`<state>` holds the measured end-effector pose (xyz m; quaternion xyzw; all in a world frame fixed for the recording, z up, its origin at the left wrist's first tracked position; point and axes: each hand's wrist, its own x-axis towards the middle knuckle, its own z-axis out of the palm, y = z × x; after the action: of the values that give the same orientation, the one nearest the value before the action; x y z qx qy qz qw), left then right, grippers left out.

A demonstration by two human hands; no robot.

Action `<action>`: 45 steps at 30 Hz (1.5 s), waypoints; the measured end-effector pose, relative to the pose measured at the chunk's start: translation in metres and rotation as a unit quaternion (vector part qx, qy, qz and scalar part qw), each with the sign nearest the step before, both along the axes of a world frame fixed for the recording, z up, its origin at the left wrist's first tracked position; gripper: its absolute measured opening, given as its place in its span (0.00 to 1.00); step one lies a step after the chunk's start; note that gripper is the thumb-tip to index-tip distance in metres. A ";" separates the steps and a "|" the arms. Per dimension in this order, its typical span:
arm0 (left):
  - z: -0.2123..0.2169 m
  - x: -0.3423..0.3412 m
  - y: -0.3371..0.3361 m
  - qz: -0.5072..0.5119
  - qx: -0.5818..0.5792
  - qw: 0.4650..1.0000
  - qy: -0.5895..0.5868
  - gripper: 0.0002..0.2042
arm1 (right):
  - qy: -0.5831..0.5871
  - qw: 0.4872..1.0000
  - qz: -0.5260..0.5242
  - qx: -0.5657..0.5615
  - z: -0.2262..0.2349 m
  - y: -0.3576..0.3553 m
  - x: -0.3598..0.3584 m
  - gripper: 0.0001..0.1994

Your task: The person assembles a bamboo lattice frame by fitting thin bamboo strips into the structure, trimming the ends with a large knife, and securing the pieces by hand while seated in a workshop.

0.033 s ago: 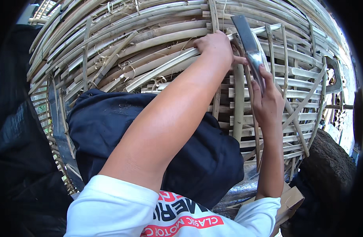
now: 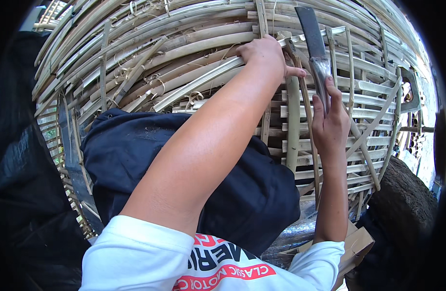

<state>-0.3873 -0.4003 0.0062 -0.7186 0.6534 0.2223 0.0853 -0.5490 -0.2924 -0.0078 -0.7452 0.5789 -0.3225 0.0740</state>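
Note:
A long pale split-bamboo strip (image 2: 198,83) slants up to the right across my lap, over a slatted bamboo surface. My left hand (image 2: 262,54) is closed around it, with the thumb sticking out to the right and the other fingers partly hidden. In my right hand (image 2: 331,121) is a broad-bladed knife (image 2: 312,36), held by its shiny metal handle. The dark blade points up, its squared tip away from me. It stands just right of my left thumb, apart from it, close to the strip's far end.
Many loose bamboo strips (image 2: 184,51) with curled shavings cover the area ahead. Crossed slats (image 2: 368,131) form a lattice on the right. A dark log (image 2: 407,199) and cardboard box (image 2: 356,245) lie at lower right. Black sheeting (image 2: 24,160) hangs on the left.
The knife has moved a little up and to the right, away from my left thumb. My left hand stays in nearly the same place on the strip.

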 end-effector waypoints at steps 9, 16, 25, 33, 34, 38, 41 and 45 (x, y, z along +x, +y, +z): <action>-0.012 0.000 -0.002 -0.009 -0.011 1.000 -0.009 0.53 | 0.067 0.993 -0.019 0.095 -0.001 0.008 0.001 0.20; -0.013 0.000 0.004 -0.020 -0.011 1.000 -0.010 0.55 | 0.106 0.990 0.003 0.097 -0.002 0.004 -0.007 0.21; -0.013 0.001 -0.001 -0.002 0.017 1.000 0.002 0.52 | 0.040 0.997 -0.026 0.066 -0.015 0.004 0.006 0.21; -0.018 0.003 -0.003 -0.011 0.002 1.000 0.011 0.54 | 0.088 0.990 -0.011 0.107 -0.002 0.000 0.004 0.20; -0.019 0.001 -0.002 -0.010 -0.004 1.000 0.008 0.53 | 0.115 0.985 -0.002 0.132 0.000 -0.001 0.003 0.20; -0.023 0.002 0.000 -0.010 -0.014 1.000 0.009 0.52 | 0.070 0.994 -0.017 0.087 -0.008 0.005 0.003 0.19; -0.026 0.005 0.000 -0.027 -0.004 1.000 -0.009 0.52 | 0.047 0.995 -0.002 0.085 0.007 0.001 0.008 0.19; -0.018 0.002 -0.001 -0.031 -0.011 0.999 -0.011 0.55 | 0.079 0.991 -0.014 0.107 -0.006 0.012 0.001 0.19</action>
<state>-0.3856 -0.4016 -0.0115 -0.7016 0.6767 0.2039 0.0913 -0.5482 -0.2803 -0.0142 -0.7479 0.6248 -0.1994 0.1027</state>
